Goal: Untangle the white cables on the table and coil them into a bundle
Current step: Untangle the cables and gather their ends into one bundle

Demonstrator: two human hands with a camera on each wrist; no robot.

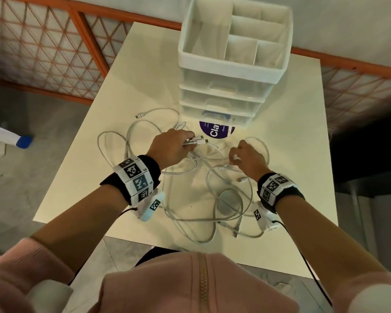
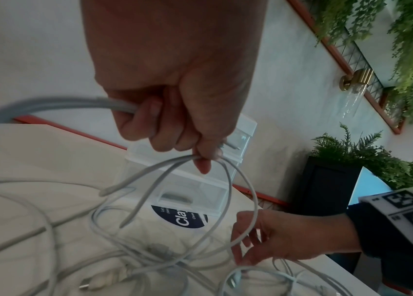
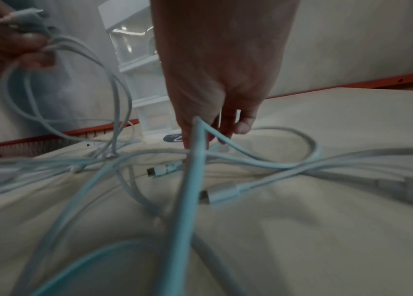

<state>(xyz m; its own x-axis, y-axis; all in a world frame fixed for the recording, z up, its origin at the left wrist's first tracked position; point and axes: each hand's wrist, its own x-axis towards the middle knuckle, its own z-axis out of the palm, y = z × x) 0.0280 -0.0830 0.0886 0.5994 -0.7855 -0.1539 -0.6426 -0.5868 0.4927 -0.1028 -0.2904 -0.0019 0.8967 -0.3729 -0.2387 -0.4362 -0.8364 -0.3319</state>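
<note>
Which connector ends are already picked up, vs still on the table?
The pair of plugs sticking out of the left hand toward the drawer unit. The other plugs, such as the far-left one, lie on the table.

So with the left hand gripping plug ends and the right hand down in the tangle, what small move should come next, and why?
Probably lift the right hand to draw its pinched strand clear. The left hand already grips a few gathered plug ends, while the white cables lie crossed in loose loops on the table, so freeing one strand should come before coiling.
</note>
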